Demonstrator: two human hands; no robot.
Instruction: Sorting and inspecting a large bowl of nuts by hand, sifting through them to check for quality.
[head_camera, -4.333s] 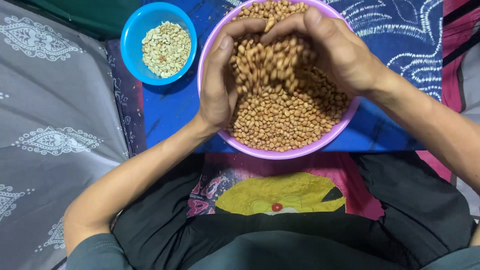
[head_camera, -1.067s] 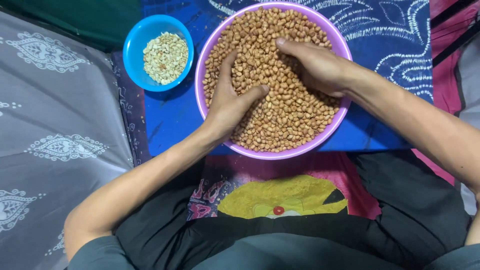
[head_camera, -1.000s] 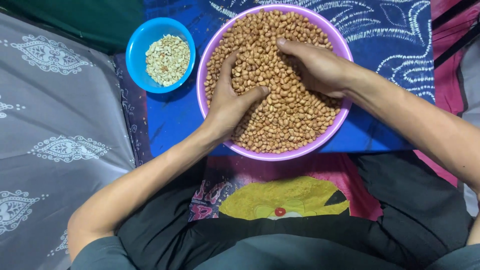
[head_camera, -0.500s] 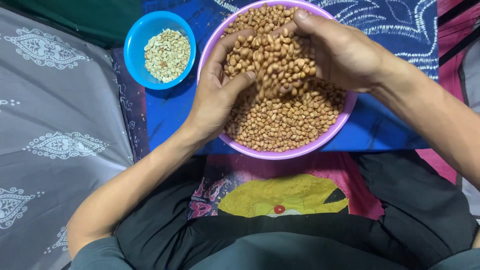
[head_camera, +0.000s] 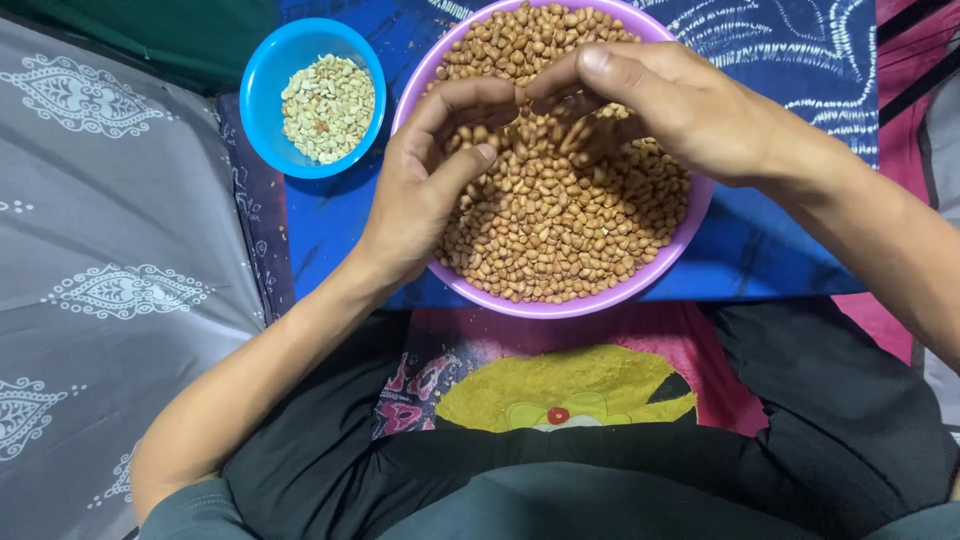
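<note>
Nearest, a lap in dark cloth, with a pink and yellow printed cloth (head_camera: 560, 385) spread across it. Beyond it, the purple bowl (head_camera: 560, 305), round smooth plastic, heaped with small brown-skinned peanuts (head_camera: 560, 230). Half a second ago the cupped hands carried a heap; now most has dropped back, a few nuts blurred in fall. Left hand (head_camera: 425, 180) and right hand (head_camera: 680, 105) are curved, fingertips meeting, nearly emptied. Farther left, a blue bowl (head_camera: 262, 110) of pale skinned peanuts (head_camera: 328, 108).
</note>
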